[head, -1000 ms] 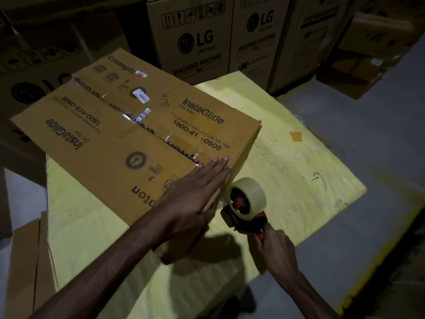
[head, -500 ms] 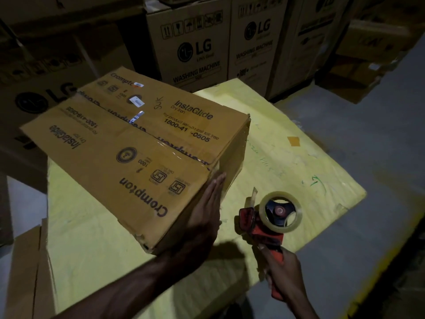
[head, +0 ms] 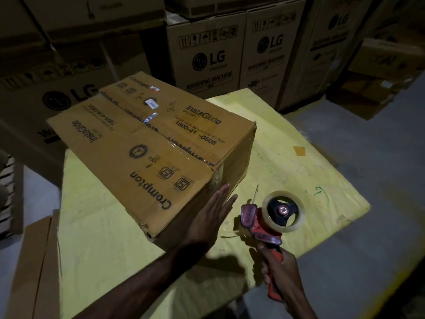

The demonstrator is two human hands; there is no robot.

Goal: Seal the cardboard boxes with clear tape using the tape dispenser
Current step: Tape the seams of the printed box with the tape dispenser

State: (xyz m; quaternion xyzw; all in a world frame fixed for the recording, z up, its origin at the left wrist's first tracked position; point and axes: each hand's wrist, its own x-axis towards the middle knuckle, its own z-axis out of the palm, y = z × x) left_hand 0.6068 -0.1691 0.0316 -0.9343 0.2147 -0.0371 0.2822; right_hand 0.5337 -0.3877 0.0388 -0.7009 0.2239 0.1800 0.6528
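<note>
While your left hand (head: 212,217) presses flat-fingered on the box (head: 149,153) mid-frame and your right hand (head: 284,275) grips the tape dispenser (head: 264,226) lower right — rub that tape end (head: 218,178) down firmly.

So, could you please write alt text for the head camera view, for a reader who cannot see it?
A person's left hand presses flat against the near end of a taped Crompton cardboard box on a yellow surface, while the right hand grips a red tape dispenser beside it. LG washing machine cartons stand behind.
</note>
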